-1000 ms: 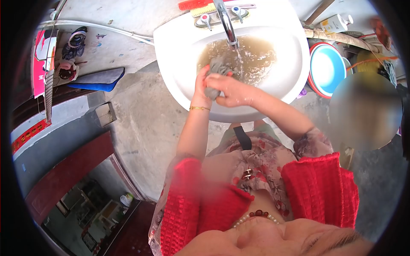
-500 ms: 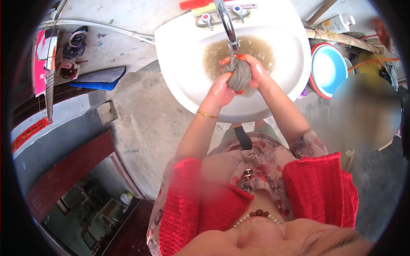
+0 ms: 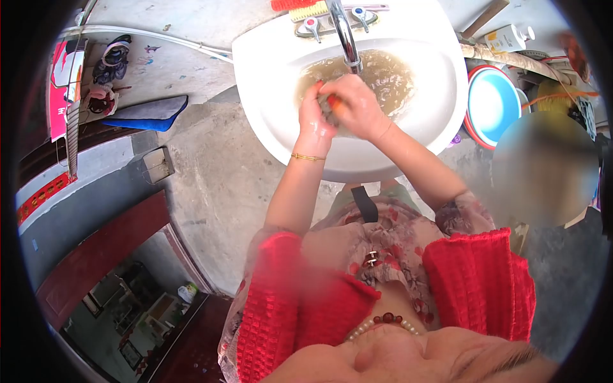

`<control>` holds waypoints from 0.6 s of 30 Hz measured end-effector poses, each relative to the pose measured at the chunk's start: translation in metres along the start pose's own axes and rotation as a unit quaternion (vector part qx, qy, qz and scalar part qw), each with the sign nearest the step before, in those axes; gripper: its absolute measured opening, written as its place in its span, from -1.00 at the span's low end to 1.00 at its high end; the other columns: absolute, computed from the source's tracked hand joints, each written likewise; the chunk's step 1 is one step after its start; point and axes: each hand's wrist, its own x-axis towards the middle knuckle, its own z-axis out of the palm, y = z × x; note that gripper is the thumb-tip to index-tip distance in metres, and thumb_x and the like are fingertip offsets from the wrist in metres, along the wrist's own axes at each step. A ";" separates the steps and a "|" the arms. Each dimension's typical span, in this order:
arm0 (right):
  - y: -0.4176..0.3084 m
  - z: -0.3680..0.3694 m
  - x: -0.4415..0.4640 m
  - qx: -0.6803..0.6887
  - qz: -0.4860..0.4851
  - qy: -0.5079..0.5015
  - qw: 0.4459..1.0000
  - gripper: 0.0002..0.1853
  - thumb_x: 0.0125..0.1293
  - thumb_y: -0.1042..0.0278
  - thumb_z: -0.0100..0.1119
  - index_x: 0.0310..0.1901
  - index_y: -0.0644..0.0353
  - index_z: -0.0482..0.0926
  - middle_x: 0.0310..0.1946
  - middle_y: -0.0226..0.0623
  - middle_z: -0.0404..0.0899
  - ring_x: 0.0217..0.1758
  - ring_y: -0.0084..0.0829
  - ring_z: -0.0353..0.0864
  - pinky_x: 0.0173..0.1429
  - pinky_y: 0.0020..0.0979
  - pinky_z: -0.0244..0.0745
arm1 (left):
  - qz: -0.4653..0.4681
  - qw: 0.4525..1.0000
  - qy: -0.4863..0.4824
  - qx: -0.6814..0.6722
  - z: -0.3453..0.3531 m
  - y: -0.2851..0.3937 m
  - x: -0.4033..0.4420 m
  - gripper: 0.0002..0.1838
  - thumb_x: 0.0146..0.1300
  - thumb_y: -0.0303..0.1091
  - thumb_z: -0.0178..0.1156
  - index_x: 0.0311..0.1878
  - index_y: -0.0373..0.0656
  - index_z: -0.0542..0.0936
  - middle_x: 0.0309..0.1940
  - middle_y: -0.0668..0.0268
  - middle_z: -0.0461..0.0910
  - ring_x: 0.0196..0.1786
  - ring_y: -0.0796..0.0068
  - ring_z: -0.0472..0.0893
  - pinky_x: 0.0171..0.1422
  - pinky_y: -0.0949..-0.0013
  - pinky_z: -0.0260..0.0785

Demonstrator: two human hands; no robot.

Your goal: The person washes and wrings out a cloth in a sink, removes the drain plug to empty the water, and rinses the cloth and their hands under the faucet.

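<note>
Both hands are closed around a wet grey cloth (image 3: 329, 112), of which only a little shows between them. My left hand (image 3: 315, 113), with a gold bangle at the wrist, grips it from the left side. Over the top and right of it curls my right hand (image 3: 355, 106), its fingers wrapped in. They are above the white washbasin (image 3: 268, 121), just below the spout of the chrome faucet (image 3: 345, 39). Cloudy brownish water (image 3: 389, 80) stands in the bowl, its surface rippled. Most of the cloth is hidden by the fingers.
Brushes (image 3: 308, 11) lie on the basin's back ledge behind two faucet handles. Right of the basin stand nested plastic tubs (image 3: 495, 99) and a white pump bottle (image 3: 509, 38). At left are shoes (image 3: 113, 60) and a blue-edged mat (image 3: 147, 115) on the floor.
My right hand has turned over and closed on top of the cloth, which was bunched and plainly visible between both hands before. Both hands have shifted slightly left.
</note>
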 end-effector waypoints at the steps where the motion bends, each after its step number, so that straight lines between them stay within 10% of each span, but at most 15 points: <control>1: 0.006 0.004 -0.002 0.115 0.137 0.037 0.983 -0.84 0.06 0.49 0.09 -0.27 0.16 0.55 -0.41 -0.28 0.50 -0.21 -0.30 0.49 -0.09 -0.30 0.41 | 0.015 0.998 0.057 0.006 0.004 0.002 0.005 -0.82 0.31 -0.24 0.06 -0.32 -0.13 0.52 -0.39 0.30 0.52 -0.30 0.42 0.53 -0.22 0.33 0.42; 4: 0.022 0.020 -0.009 0.405 0.442 0.134 0.789 -0.80 0.18 0.51 -0.09 -0.24 0.20 0.55 -0.33 -0.37 0.51 -0.23 -0.52 0.45 -0.12 -0.45 0.39 | 0.185 0.950 0.067 0.242 0.018 0.003 -0.004 -0.83 0.25 -0.34 0.13 -0.40 -0.23 0.53 -0.43 0.32 0.56 -0.38 0.50 0.47 -0.26 0.35 0.36; 11: 0.023 0.010 -0.018 0.638 0.572 0.059 0.512 -0.77 0.34 0.34 -0.11 -0.08 0.18 0.50 -0.16 -0.23 0.53 -0.13 -0.37 0.54 -0.02 -0.37 0.46 | 0.485 0.607 -0.117 0.619 0.035 0.006 -0.030 -0.81 0.09 -0.47 0.16 -0.61 -0.26 0.45 -0.60 0.18 0.47 -0.54 0.22 0.45 -0.40 0.27 0.33; 16: 0.062 0.030 -0.064 0.785 0.542 0.019 0.300 -0.66 0.17 0.45 0.09 0.01 0.27 0.47 -0.13 0.07 0.51 -0.11 0.02 0.52 -0.01 -0.10 0.44 | 0.521 0.498 -0.204 0.663 0.027 0.002 -0.033 -0.88 -0.02 -0.49 0.17 -0.58 -0.14 0.44 -0.62 0.23 0.42 -0.51 0.17 0.48 -0.46 0.20 0.38; 18: 0.049 0.029 -0.059 0.681 0.586 0.019 0.438 -0.73 0.35 0.30 -0.12 -0.02 0.19 0.48 -0.12 -0.15 0.54 -0.07 -0.25 0.55 0.04 -0.24 0.47 | 0.511 0.497 -0.211 0.669 0.013 -0.001 -0.023 -0.89 0.00 -0.46 0.17 -0.55 -0.14 0.44 -0.59 0.21 0.43 -0.52 0.17 0.48 -0.47 0.19 0.38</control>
